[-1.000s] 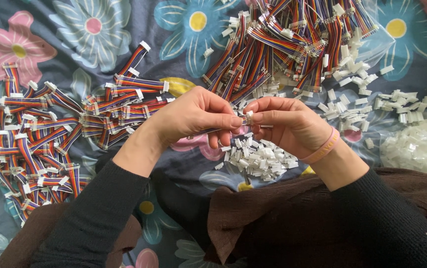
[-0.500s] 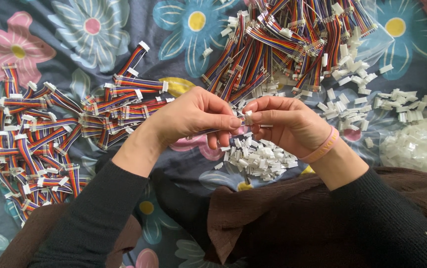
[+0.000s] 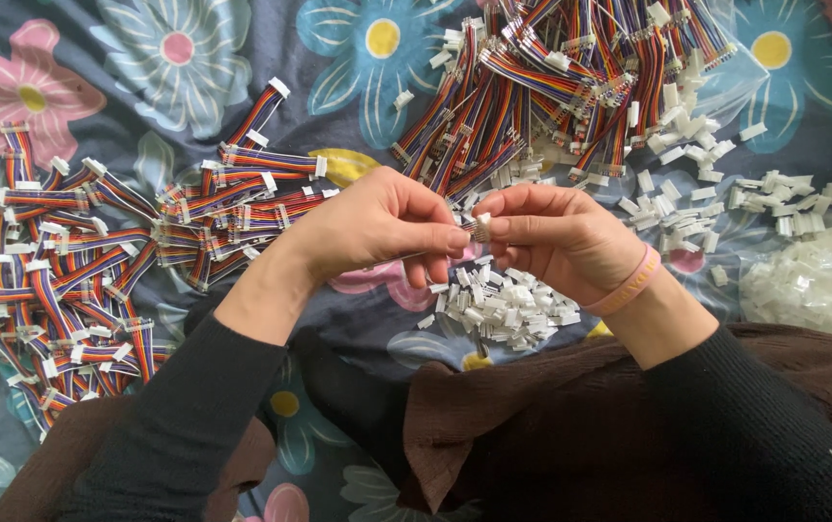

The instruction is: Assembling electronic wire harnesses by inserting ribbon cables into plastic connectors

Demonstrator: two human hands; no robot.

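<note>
On a dark flowered cloth (image 3: 242,58), the left hand (image 3: 377,232) and right hand (image 3: 561,237) pinch one small white connector (image 3: 481,227) between fingertips at centre. Loose white connectors (image 3: 508,304) lie at 6 o'clock below it, finished striped cables (image 3: 77,261) at 9, unsorted cables (image 3: 551,77) at 12.

I see a dark grey-blue cloth printed with large flowers (image 3: 184,58) covering the whole surface. Soft, even light falls across it.
</note>
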